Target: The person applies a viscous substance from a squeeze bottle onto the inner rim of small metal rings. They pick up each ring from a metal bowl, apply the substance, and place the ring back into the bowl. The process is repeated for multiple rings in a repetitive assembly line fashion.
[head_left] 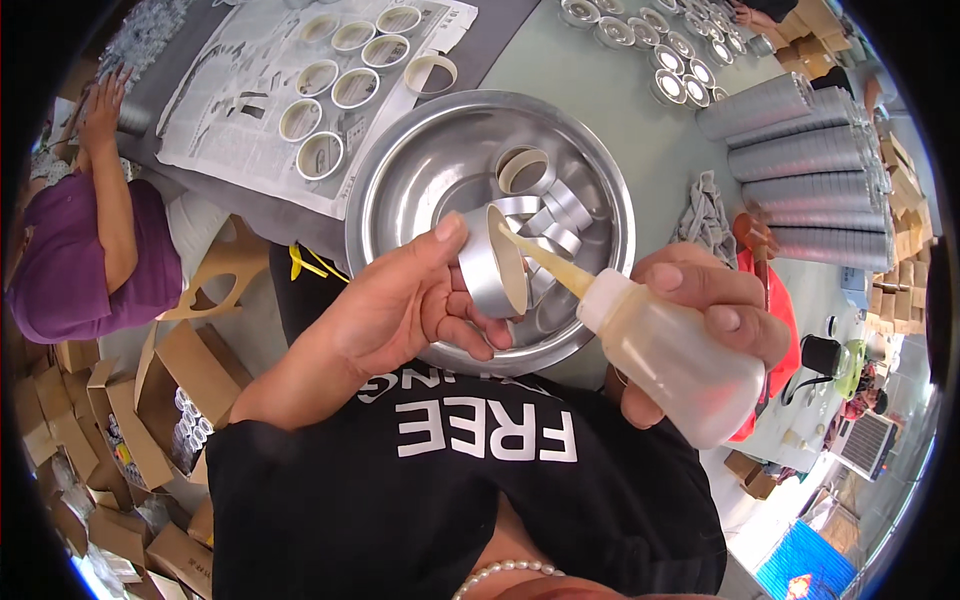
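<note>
My left hand (400, 290) is closed on a short silver cardboard ring (484, 268), its thumb on the upper edge and its fingers below. In my right hand (715, 310) is a translucent squeeze bottle (680, 365) with a long yellowish nozzle (550, 262). The nozzle's tip lies at the ring's open rim; whether it touches the inner wall I cannot tell. Under both hands stands a round steel basin (400, 130) holding several more silver rings (565, 208).
Several rings (320, 155) stand on newspaper (230, 120) at the upper left. Round metallic pieces (670, 60) sit at the far right, near stacked silver tubes (800, 170). A grey cloth (708, 215) lies right of the basin. Another person (100, 230) is at the left, above cardboard boxes (150, 420).
</note>
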Action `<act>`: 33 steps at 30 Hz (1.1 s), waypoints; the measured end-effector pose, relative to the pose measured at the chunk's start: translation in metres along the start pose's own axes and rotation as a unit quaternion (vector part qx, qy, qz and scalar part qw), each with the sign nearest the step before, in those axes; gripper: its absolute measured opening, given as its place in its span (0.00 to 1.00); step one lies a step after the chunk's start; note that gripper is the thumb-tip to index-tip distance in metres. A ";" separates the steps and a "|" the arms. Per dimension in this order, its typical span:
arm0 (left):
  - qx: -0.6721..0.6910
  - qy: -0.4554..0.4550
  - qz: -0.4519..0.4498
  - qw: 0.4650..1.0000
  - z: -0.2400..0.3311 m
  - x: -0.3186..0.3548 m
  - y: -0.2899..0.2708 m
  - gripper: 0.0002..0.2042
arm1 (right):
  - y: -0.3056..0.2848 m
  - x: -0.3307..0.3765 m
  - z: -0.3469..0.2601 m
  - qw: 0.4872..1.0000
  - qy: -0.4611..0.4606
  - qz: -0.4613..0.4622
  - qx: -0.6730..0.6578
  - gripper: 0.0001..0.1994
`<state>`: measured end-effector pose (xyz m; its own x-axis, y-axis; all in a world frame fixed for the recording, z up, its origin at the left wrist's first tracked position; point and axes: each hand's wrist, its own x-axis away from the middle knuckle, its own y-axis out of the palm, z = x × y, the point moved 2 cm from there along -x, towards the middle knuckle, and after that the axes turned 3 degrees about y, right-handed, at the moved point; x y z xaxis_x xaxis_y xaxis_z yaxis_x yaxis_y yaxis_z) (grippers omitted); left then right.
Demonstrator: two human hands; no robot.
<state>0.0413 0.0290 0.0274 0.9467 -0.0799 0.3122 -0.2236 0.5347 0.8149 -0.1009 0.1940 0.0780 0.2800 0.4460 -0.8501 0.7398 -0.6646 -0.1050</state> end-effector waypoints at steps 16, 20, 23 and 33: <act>-0.349 0.281 0.024 0.893 0.016 0.007 0.016 0.34 | -0.002 0.001 -0.015 0.990 0.141 -0.019 0.000 0.36; -0.488 0.360 -0.003 0.795 0.022 0.012 0.019 0.34 | -0.002 -0.003 -0.015 0.980 0.152 0.003 0.127 0.29; -0.573 0.386 -0.016 0.723 0.026 0.015 0.023 0.30 | 0.004 -0.005 0.003 0.977 0.169 0.094 0.093 0.28; -0.649 0.486 -0.078 0.580 0.022 0.007 0.014 0.26 | 0.001 -0.006 0.027 0.896 0.390 0.150 -0.148 0.26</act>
<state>0.0396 0.0172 0.0524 0.7566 -0.0389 -0.6527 -0.3510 0.8180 -0.4557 -0.1188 0.1746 0.0689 0.7512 0.6335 -0.1854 0.6567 -0.6884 0.3079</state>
